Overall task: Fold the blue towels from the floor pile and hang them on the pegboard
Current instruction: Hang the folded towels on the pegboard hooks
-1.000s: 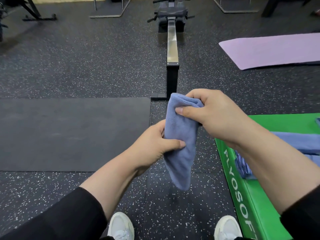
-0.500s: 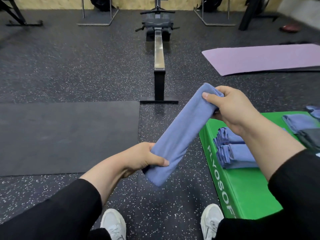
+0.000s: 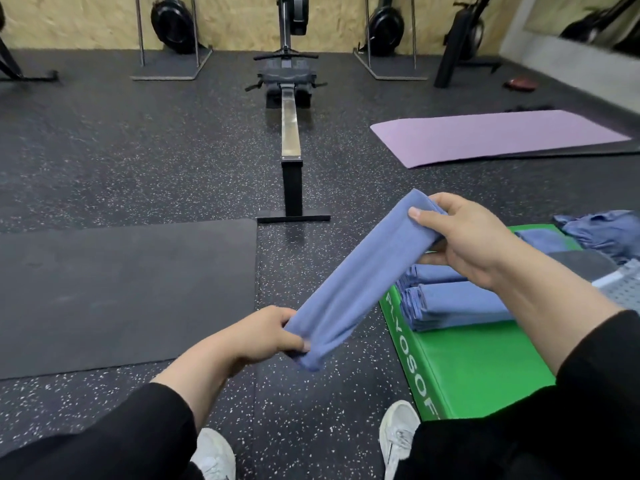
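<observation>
Both hands are working one blue towel (image 3: 360,271) here, stretching it out as a narrow folded band, slanting from low on the left up to the right, in the air above the speckled floor (image 3: 145,174); the left hand (image 3: 256,336) is pinching the lower end, thumb and fingers closed tight on the cloth, a short tail of it drooping past the grip; the right hand (image 3: 464,240) is clamping the upper end, thumb lying across the top and fingers curling underneath, so both grips are closed on fabric. Black sleeves are covering both forearms; two white shoes (image 3: 398,434) are showing at the bottom edge.

Just right of the stretched towel, a green foam box (image 3: 478,372) is sitting on the floor, and folded blue towels (image 3: 457,304) are lying stacked on its top near the left edge, partly under the right wrist; further back on the right a loose heap of blue cloth (image 3: 602,232) is lying crumpled, and a grey perforated panel (image 3: 623,284) is peeking in at the right edge, too cropped to read clearly. Ahead, a rowing machine (image 3: 290,109) is running straight away from the viewer; a black mat (image 3: 117,292) is lying to the left, a purple mat (image 3: 498,135) to the right.
</observation>
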Available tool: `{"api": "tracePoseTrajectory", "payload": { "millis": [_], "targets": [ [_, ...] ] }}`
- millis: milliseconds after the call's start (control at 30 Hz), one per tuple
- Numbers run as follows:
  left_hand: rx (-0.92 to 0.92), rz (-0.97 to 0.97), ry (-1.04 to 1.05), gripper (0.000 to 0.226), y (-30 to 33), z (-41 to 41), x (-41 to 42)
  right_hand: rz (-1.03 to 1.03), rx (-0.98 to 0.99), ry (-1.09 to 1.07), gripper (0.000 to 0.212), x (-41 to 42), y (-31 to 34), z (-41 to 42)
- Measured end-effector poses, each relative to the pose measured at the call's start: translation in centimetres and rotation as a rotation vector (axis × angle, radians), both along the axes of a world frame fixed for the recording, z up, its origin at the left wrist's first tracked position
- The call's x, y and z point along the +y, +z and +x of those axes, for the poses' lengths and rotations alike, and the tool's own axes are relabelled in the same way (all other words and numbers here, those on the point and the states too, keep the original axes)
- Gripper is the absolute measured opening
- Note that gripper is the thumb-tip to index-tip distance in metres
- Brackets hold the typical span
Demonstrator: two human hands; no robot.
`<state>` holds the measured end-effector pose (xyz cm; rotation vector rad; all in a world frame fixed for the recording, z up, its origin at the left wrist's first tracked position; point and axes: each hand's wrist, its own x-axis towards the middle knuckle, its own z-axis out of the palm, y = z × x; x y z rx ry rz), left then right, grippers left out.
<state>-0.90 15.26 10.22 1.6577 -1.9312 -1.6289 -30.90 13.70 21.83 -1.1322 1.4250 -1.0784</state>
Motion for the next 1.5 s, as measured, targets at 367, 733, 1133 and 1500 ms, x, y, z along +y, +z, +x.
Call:
{"api": "tracePoseTrajectory", "payload": {
  "millis": [367,733,1133,1500],
  "targets": [
    [0.179,-0.733,0.163,0.104,4.6,-16.4,5.1,0.066,-0.241,-0.302,0.015,6.7,4.3,-2.2],
    [0.134,-0.877,0.235,0.059,5.4,-29.0,8.7,-0.006,-0.799,-0.653,0.028,17.3,3.4,-11.3],
    [-0.082,-1.110,-0.442,0.019,7.6,-47.1,14.9,0.154,0.037,-1.128,0.075,30.5,-5.4,-26.5],
    [-0.202,-1.172,-0.777,0.006,4.9,-57.6,16.7,0.298,0.883,-0.900,0.055,30.1,-11.3,-33.0]
  ]
}}
